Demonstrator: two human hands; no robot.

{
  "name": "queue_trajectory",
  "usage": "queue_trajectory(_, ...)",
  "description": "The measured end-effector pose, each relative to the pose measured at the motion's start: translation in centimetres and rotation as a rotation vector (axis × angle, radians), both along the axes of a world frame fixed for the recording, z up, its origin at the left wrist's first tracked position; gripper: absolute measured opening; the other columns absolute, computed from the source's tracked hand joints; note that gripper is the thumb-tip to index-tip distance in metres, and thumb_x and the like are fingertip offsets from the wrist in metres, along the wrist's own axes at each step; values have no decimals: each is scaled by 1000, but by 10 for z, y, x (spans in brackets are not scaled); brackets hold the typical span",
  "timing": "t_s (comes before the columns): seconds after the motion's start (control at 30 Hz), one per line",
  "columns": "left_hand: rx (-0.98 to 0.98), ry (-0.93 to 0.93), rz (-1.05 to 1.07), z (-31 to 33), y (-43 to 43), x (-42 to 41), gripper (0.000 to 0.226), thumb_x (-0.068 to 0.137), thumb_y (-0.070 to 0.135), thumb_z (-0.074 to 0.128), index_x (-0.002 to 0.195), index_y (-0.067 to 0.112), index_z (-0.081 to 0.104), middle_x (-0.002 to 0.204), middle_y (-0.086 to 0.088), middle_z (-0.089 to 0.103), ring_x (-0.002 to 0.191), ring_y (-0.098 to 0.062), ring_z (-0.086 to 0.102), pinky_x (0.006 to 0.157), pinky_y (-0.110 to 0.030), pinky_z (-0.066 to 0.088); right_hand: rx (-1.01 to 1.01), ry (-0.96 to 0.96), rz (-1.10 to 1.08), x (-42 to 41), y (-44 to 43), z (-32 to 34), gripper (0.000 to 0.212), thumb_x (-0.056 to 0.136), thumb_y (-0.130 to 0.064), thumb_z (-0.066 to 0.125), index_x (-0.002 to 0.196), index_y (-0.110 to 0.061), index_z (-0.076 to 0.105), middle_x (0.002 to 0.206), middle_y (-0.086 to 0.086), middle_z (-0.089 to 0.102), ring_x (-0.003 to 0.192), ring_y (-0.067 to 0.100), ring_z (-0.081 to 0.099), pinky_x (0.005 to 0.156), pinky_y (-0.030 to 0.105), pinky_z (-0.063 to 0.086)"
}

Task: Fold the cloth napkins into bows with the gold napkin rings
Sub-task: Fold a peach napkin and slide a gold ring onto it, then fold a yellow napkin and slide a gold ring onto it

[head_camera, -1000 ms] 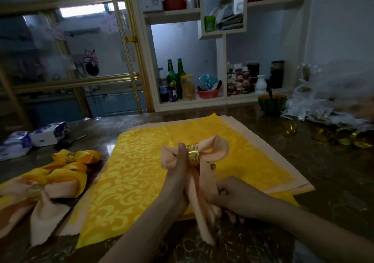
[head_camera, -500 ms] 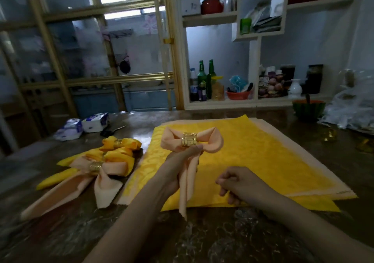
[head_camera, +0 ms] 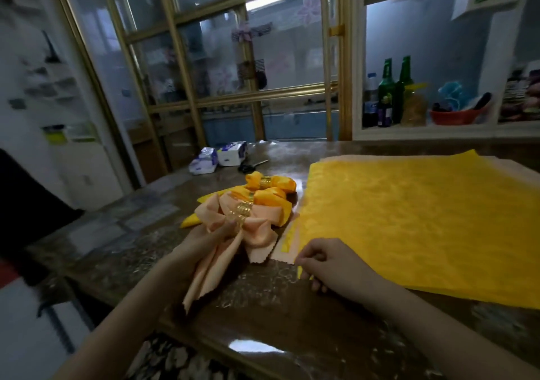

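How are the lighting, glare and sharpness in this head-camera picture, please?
Head view: dim, backlit by the window, its top pane blown out; a glare patch on the glossy tabletop near the front edge; the white surface at left smeared by blur; the peach bow in the left hand fairly sharp; the gold window frame leans with wide-angle distortion.

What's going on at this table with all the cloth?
A person is making napkin bows. The left hand grips a peach bow just below its gold ring, beside the yellow bows on the table. The right hand rests curled at the near corner of the flat yellow napkin; whether it pinches the cloth is unclear.
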State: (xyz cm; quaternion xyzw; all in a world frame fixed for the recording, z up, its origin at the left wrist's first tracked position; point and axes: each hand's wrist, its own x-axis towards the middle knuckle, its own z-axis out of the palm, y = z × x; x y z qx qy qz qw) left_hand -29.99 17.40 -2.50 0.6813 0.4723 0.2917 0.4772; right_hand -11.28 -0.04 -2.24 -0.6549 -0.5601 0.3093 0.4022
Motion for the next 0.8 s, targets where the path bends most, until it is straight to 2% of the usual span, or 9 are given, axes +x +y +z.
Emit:
queue_trajectory(0.07,119,56,1,9,-13,-1,30,86,44,60,107,23,60,99,5,65,92,-11,61,75,-27,51,34,38,-35,-5,4,-3,13,95,-16,53,83,-15,58,70,-1,61,51,11,53,49,20,43)
queue_trajectory(0.13,238,151,49,13,-15,-3,32,80,52,63,97,26,65,93,5,68,90,-12,63,82,-37,54,82,80,-82,-5,4,-6,11,95,-14,53,86,-11,60,70,1,62,50,11,52,48,22,42)
queue_trajectory(0.23,292,322,145,11,-7,-7,48,72,69,58,90,26,70,92,1,70,89,-17,65,83,-43,54,165,107,-163,1,-2,-8,12,93,-12,55,84,-9,62,69,3,64,47,11,51,47,22,41)
queue_trajectory(0.33,304,671,222,-1,-1,-11,84,69,87,27,101,21,66,111,-11,64,105,-30,57,92,-46,48,201,116,-198,6,-4,-9,12,92,-9,55,83,-10,63,68,4,64,45,10,50,44,19,40)
queue_trajectory(0.4,328,784,259,-10,1,-14,103,59,93,5,109,24,63,115,-13,61,108,-33,54,96,-49,43,192,103,-203,7,-5,-10,12,92,-9,56,84,-10,64,67,4,64,44,7,50,44,18,40)
queue_trajectory(0.47,348,843,268,-15,-3,-14,113,54,94,-5,118,25,57,119,-13,58,113,-34,51,99,-54,37,182,65,-199,7,-5,-12,13,92,-11,55,83,-12,63,67,2,64,46,7,50,46,18,40)
queue_trajectory(0.67,262,782,121,-28,5,-7,112,36,103,14,108,30,59,113,-6,61,106,-28,54,94,-54,42,170,16,-194,6,-7,-13,14,92,-11,55,81,-16,62,68,0,64,50,7,53,52,25,44)
queue_trajectory(0.73,255,766,96,-15,-5,-5,92,47,97,20,97,31,59,107,-4,63,101,-24,55,94,-52,44,174,45,-198,13,-12,-9,13,92,-8,55,84,-11,63,70,3,64,49,9,53,49,23,45)
queue_trajectory(0.8,294,869,130,2,-25,-2,79,65,85,24,108,29,57,123,-8,57,117,-30,47,104,-58,32,169,39,-207,27,-19,-4,13,92,-7,54,84,-10,64,71,5,65,48,7,54,48,18,44)
